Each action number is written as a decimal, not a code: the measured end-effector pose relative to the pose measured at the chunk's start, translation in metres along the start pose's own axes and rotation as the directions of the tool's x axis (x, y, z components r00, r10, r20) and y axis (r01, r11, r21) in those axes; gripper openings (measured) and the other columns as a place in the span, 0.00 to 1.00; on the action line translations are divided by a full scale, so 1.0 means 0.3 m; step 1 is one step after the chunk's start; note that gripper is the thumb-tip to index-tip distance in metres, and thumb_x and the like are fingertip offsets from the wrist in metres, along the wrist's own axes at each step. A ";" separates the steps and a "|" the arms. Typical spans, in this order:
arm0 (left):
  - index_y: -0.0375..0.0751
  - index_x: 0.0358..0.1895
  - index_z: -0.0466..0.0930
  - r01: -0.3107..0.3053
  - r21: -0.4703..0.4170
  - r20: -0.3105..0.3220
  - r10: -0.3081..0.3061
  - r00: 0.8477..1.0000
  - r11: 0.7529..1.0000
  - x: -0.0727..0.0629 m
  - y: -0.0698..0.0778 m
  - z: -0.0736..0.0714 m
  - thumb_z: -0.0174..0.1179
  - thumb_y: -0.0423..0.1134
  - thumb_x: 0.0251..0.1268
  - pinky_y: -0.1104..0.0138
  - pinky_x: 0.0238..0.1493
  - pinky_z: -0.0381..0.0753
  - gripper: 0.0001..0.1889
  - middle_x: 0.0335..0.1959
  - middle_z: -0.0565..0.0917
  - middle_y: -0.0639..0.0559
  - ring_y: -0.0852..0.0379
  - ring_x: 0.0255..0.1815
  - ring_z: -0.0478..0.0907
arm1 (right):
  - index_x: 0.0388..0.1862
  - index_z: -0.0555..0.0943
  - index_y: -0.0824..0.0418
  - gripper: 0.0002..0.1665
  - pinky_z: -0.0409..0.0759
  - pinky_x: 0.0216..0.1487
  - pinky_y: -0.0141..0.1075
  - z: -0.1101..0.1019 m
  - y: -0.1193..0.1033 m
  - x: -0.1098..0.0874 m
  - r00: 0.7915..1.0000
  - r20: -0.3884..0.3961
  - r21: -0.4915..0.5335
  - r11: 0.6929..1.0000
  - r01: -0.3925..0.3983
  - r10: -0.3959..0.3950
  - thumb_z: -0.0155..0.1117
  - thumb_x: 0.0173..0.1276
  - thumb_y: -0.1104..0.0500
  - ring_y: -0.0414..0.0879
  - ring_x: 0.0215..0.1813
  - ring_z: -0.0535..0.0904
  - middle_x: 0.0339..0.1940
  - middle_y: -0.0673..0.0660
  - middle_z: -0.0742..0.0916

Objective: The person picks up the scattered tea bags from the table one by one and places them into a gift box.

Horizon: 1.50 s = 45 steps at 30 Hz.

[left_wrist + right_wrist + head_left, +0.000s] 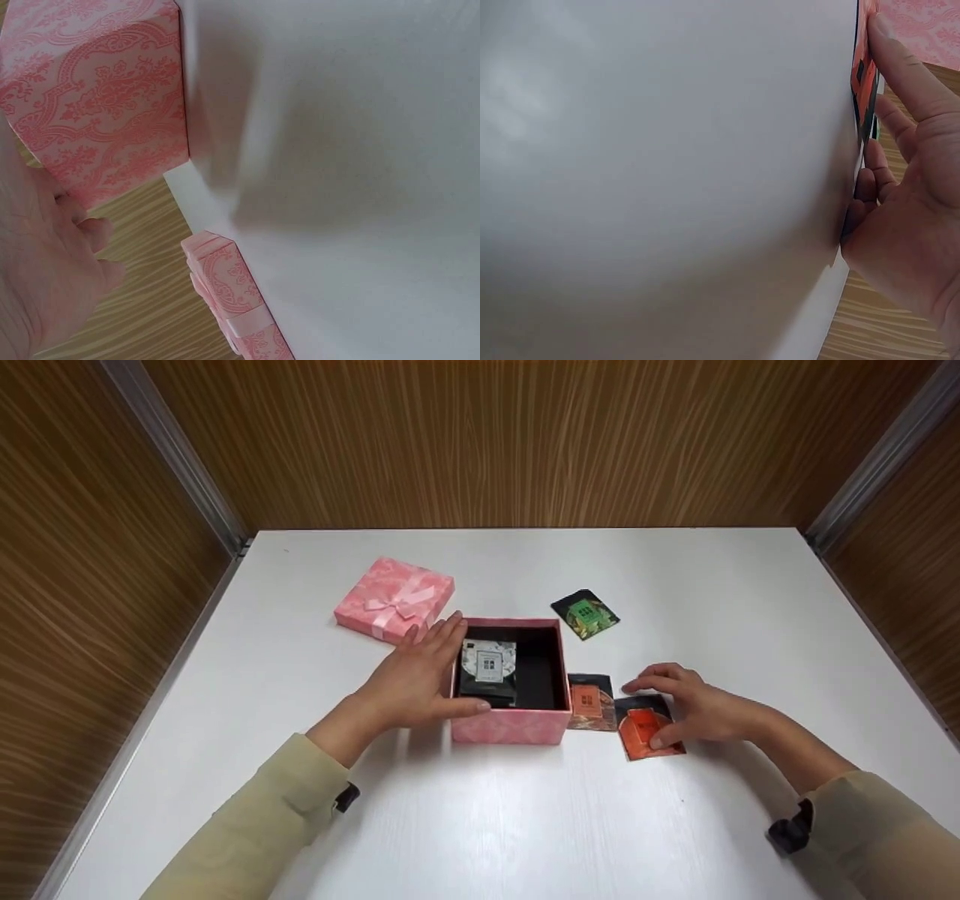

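A pink patterned gift box [510,727] stands without its lid, with a white-and-black tea sachet [489,664] inside at the left. My left hand [412,679] holds the box by its left side, thumb across the front rim and fingers toward the back corner. My right hand [697,709] is over a red-orange tea sachet [637,739] lying on the table, its thumb on the sachet and its other fingers spread past the far edge. Next to it, against the box, lies an orange-and-black tea sachet [591,705].
The pink lid [390,596] with a ribbon bow lies behind the box to the left. A green-and-black tea sachet [586,615] rests on the white table [712,585] at the back right. Wood-grain panels [487,442] enclose the back and sides.
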<state>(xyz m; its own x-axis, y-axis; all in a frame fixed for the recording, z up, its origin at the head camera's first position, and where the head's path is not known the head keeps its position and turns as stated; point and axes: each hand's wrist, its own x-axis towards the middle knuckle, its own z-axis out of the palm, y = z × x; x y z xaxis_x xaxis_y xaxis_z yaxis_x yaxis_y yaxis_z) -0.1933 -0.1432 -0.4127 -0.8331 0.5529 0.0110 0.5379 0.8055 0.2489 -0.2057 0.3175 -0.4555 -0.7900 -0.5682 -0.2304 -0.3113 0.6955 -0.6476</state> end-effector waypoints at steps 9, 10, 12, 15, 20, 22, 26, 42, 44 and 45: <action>0.39 0.88 0.38 0.017 -0.009 0.012 -0.016 1.000 1.000 -0.005 0.008 -0.001 0.47 0.86 0.61 0.48 0.85 0.36 0.67 0.89 0.41 0.46 0.49 0.89 0.39 | 0.71 0.78 0.46 0.41 0.62 0.71 0.71 -0.006 -0.002 -0.006 1.000 -0.011 0.040 0.999 -0.015 0.015 0.84 0.61 0.46 0.68 0.76 0.57 0.77 0.63 0.65; 0.39 0.88 0.38 0.015 -0.010 0.009 -0.014 1.000 1.000 -0.005 0.008 -0.001 0.48 0.86 0.61 0.48 0.85 0.36 0.67 0.89 0.41 0.46 0.49 0.89 0.39 | 0.71 0.77 0.46 0.41 0.62 0.71 0.71 -0.006 -0.002 -0.007 1.000 -0.017 0.047 0.999 -0.016 0.017 0.85 0.61 0.47 0.68 0.76 0.57 0.77 0.63 0.65; 0.38 0.88 0.39 0.005 -0.013 -0.001 -0.005 1.000 1.000 -0.006 0.009 -0.003 0.50 0.85 0.62 0.47 0.85 0.37 0.66 0.89 0.42 0.45 0.48 0.88 0.41 | 0.72 0.76 0.48 0.42 0.61 0.72 0.69 -0.006 -0.002 -0.007 0.999 -0.030 0.065 0.998 -0.009 0.011 0.84 0.61 0.49 0.66 0.75 0.58 0.77 0.63 0.66; 0.37 0.87 0.40 -0.005 -0.013 -0.008 0.005 1.000 1.000 -0.006 0.009 -0.004 0.51 0.83 0.62 0.46 0.85 0.38 0.66 0.89 0.43 0.44 0.47 0.88 0.42 | 0.73 0.73 0.51 0.42 0.63 0.72 0.59 -0.004 0.000 -0.006 0.999 -0.045 0.111 0.994 0.010 -0.005 0.84 0.62 0.54 0.61 0.73 0.61 0.74 0.61 0.71; 0.37 0.87 0.40 -0.006 -0.006 -0.007 0.006 1.000 1.000 -0.005 0.007 -0.003 0.50 0.84 0.62 0.46 0.85 0.38 0.66 0.89 0.43 0.43 0.46 0.88 0.43 | 0.74 0.71 0.53 0.42 0.67 0.67 0.35 -0.002 0.004 -0.001 0.998 -0.061 0.182 0.983 0.040 -0.029 0.81 0.65 0.61 0.56 0.69 0.65 0.68 0.58 0.76; 0.37 0.87 0.40 -0.005 -0.003 -0.008 0.005 1.000 1.000 -0.004 0.006 -0.002 0.49 0.85 0.62 0.46 0.85 0.38 0.66 0.89 0.43 0.43 0.45 0.88 0.43 | 0.75 0.71 0.52 0.42 0.67 0.65 0.30 -0.002 0.006 0.001 0.997 -0.066 0.194 0.980 0.044 -0.032 0.80 0.66 0.61 0.55 0.69 0.65 0.68 0.58 0.76; 0.37 0.87 0.40 0.000 -0.003 -0.003 0.000 1.000 1.000 -0.003 0.006 -0.001 0.48 0.85 0.62 0.46 0.85 0.37 0.66 0.89 0.42 0.44 0.46 0.88 0.42 | 0.75 0.70 0.52 0.41 0.69 0.64 0.30 -0.004 0.007 0.007 0.998 -0.066 0.208 0.978 0.036 -0.023 0.79 0.67 0.62 0.55 0.69 0.65 0.68 0.58 0.76; 0.38 0.87 0.39 0.003 -0.013 0.003 -0.003 1.000 1.000 -0.001 0.004 -0.002 0.49 0.85 0.62 0.48 0.85 0.38 0.66 0.89 0.42 0.45 0.49 0.89 0.41 | 0.76 0.70 0.47 0.40 0.69 0.69 0.42 -0.012 0.005 0.014 0.997 -0.057 0.213 0.976 -0.041 0.055 0.77 0.69 0.59 0.56 0.71 0.64 0.70 0.57 0.75; 0.38 0.87 0.39 0.005 -0.010 0.002 -0.005 1.000 1.000 -0.001 0.004 -0.002 0.49 0.85 0.62 0.48 0.85 0.38 0.66 0.89 0.42 0.46 0.49 0.89 0.41 | 0.75 0.70 0.45 0.40 0.69 0.70 0.47 -0.011 0.004 0.016 0.996 -0.056 0.208 0.977 -0.052 0.065 0.77 0.69 0.58 0.56 0.71 0.64 0.70 0.57 0.75; 0.38 0.87 0.39 0.008 -0.008 0.005 -0.008 1.000 1.000 -0.001 0.004 -0.002 0.48 0.85 0.62 0.48 0.85 0.38 0.66 0.89 0.42 0.46 0.49 0.89 0.41 | 0.76 0.70 0.45 0.40 0.69 0.70 0.48 -0.010 0.005 0.016 0.996 -0.055 0.207 0.977 -0.053 0.066 0.77 0.69 0.58 0.56 0.72 0.64 0.70 0.57 0.75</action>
<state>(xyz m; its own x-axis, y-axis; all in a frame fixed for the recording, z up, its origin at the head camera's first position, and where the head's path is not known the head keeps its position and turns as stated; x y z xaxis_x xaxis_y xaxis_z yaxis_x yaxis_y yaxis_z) -0.1926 -0.1426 -0.4119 -0.8367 0.5476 0.0047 0.5302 0.8080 0.2569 -0.2117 0.3171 -0.4554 -0.8365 -0.4962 -0.2326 -0.1529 0.6188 -0.7706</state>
